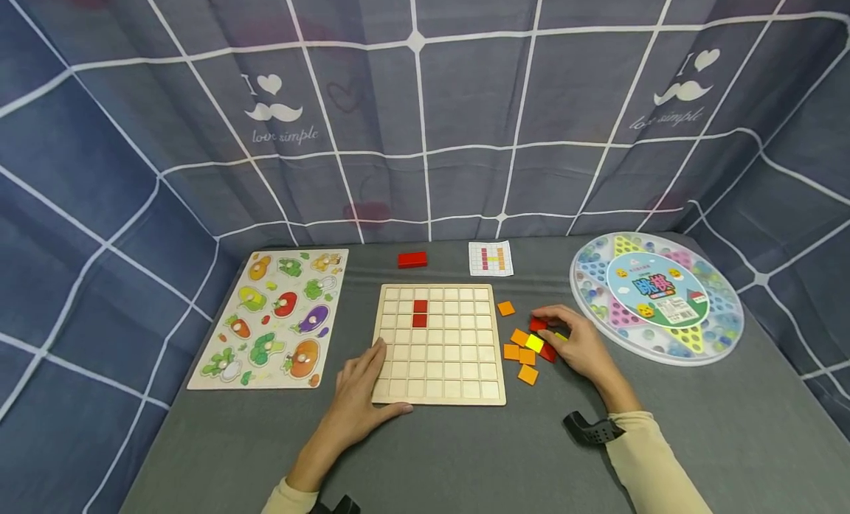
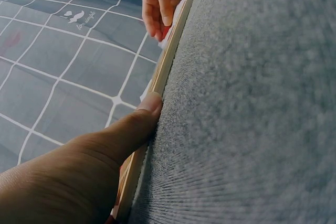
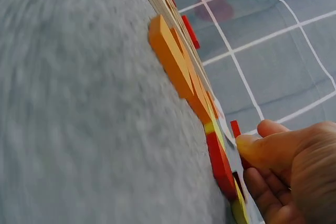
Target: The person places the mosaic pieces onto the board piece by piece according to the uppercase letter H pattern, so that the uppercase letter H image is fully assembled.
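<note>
One red tile (image 3: 235, 128) was pinched between the thumb and fingers of the right hand (image 1: 579, 346), beside loose orange tiles (image 1: 527, 357), a yellow tile (image 1: 534, 343) and another red piece (image 1: 547, 352). The left hand (image 1: 358, 400) was unclenched, its fingers extended at the left edge of the wooden grid board (image 1: 465, 400), its thumb at the near edge. Two red squares (image 1: 420, 313) sat in adjoining cells, left of the board's middle. Beyond it lay a red block (image 1: 412, 259) and a printed card (image 1: 490, 259); a vegetable board (image 1: 272, 322) flanked it left, a round game board (image 1: 657, 300) right.
</note>
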Available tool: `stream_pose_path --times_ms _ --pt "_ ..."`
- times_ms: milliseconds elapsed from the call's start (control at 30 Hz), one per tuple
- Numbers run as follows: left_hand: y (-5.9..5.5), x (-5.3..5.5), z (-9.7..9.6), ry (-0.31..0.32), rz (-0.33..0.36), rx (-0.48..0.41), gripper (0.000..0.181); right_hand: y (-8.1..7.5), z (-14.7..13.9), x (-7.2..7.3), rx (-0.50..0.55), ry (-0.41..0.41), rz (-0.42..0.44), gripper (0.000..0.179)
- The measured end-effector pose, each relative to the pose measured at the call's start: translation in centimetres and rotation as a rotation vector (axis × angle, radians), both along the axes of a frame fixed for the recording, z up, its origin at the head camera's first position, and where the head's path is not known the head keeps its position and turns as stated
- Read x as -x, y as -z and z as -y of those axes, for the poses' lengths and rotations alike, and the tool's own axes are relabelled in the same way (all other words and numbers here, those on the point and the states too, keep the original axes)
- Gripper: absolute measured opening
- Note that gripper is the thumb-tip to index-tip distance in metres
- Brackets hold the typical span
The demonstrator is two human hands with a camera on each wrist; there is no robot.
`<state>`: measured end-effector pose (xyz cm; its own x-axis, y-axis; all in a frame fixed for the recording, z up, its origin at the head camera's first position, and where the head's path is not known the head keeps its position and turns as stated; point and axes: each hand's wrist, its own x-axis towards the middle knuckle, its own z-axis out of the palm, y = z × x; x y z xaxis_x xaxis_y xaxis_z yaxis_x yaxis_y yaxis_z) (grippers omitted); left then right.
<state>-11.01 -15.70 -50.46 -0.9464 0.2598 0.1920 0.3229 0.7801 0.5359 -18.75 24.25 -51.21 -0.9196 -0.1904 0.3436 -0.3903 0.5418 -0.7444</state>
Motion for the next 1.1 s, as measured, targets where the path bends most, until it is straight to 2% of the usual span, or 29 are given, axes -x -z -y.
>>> stream_pose_path --times_ms 133,233,367,533,600,767,967,1100 --pt "0.0 0.0 0.1 -0.001 0.001 -0.002 0.111 -0.4 1.3 0.3 -0.029 -0.005 -0.009 0.032" --pt "0.0 0.2 0.1 0.002 -0.001 0.002 0.110 -0.8 2.8 0.9 -0.025 -0.043 -0.017 0.032" --pt "-0.1 0.5 0.0 0.011 -0.003 0.010 0.110 -1.5 5.7 1.5 -0.004 -0.128 -0.019 0.031" --pt "-0.1 0.6 -0.2 0.021 -0.009 0.004 0.109 -2.2 10.1 2.1 0.029 -0.273 -0.022 0.031" --pt "-0.1 0.6 -0.2 0.025 -0.008 0.000 0.108 -2.5 11.8 2.4 0.053 -0.325 -0.001 0.030" --pt "-0.1 0.5 -0.2 0.026 -0.009 -0.008 0.107 -3.1 14.9 3.1 0.019 -0.394 0.039 0.026" --pt "-0.2 0.2 -0.1 0.027 -0.005 -0.024 0.107 -3.0 17.0 3.5 -0.007 -0.474 0.059 0.024" --pt "-0.2 0.1 0.1 0.024 -0.006 -0.027 0.108 -2.5 17.6 3.6 -0.040 -0.482 0.045 0.023"
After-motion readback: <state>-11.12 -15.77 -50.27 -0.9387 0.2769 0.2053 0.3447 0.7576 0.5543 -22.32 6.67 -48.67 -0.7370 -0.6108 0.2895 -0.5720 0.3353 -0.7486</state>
